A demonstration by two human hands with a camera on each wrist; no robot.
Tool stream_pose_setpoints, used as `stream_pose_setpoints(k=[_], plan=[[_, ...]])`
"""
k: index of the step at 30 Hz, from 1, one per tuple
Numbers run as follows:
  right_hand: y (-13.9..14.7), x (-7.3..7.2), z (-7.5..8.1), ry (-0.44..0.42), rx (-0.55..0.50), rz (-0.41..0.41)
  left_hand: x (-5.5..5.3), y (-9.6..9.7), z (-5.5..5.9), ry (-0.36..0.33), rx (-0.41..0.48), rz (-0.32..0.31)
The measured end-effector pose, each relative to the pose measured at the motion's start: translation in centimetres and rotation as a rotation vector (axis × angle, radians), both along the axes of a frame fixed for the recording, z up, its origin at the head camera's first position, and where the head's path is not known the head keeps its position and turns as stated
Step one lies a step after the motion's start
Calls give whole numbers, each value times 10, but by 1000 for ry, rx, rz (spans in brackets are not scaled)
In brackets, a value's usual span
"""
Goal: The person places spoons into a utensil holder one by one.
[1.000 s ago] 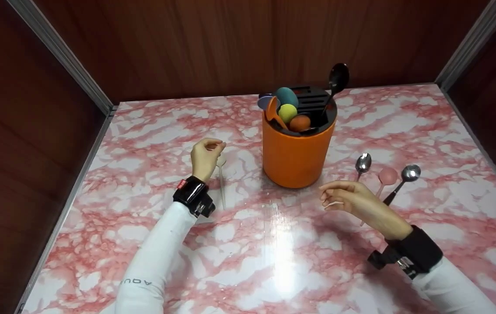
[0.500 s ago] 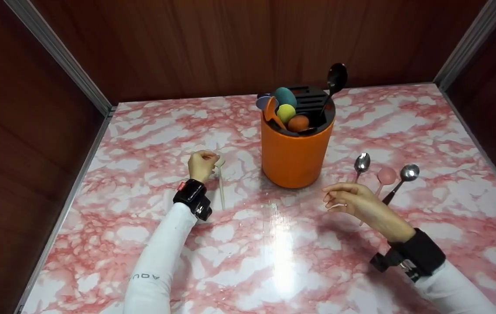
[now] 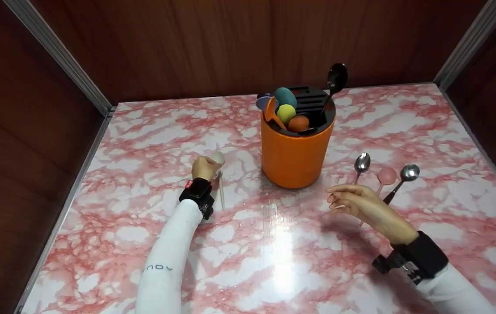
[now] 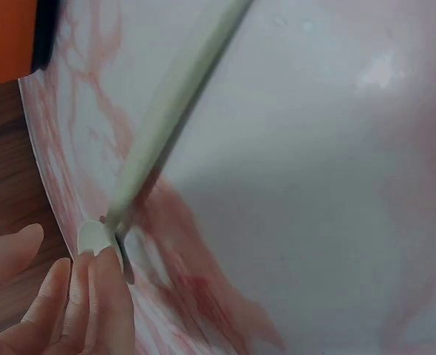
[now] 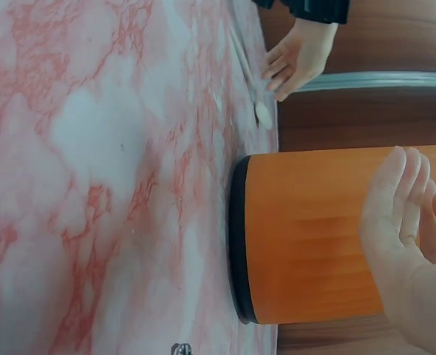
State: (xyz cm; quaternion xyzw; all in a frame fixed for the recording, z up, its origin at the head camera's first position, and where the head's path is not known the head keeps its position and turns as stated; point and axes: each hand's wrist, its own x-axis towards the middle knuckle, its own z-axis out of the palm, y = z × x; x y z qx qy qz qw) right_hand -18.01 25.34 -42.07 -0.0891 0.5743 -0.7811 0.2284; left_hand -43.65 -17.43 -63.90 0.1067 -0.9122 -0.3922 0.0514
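Pale spoon (image 4: 172,111) lying on counter (image 3: 239,244), long axis running near-far, bowl pointing twd back wall (image 3: 213,48); L hand (image 3: 205,168) hovering at bowl, grip part-spread, holding nil; R hand (image 3: 359,200) hanging loose, ditto.

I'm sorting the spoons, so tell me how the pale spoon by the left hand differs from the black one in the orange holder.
The pale spoon is off-white; the black spoon is dark and glossy. The pale spoon lies on the table, while the black spoon leans in the orange holder, bowl up. Both have a rounded bowl on a slim handle.
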Motion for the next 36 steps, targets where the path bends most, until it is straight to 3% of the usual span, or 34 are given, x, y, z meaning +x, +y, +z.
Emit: stream_pose_setpoints(k=[2,5,7,10,15,18,21,22,26,30,34,36], plan=[[1,0,-1,4,-1,0,-14,-4,-21,-18,-18,3],[2,0,-2,1,6,-2,-40,-16,-61,4,-50,3],[2,-1,-3,5,6,-3,-41,-17,-67,13,-75,5],[3,0,-4,5,2,-3,-28,-13,-53,15,-98,4],[3,0,-5,1,-7,0,15,3,1,-3,-106,-4],[4,1,-6,-4,-3,-1,32,10,20,8,-94,8],[4,1,-7,-14,-2,-4,38,13,27,-28,-38,-7],[3,2,-7,-15,-2,-5,37,14,22,5,-34,7],[3,3,-8,-19,-15,2,32,13,12,-40,19,5],[3,3,-9,-11,-10,7,25,13,5,-54,14,56],[2,3,-10,-7,-12,13,30,15,16,-109,59,62],[1,3,-11,-10,-21,18,35,17,23,-104,94,64]])
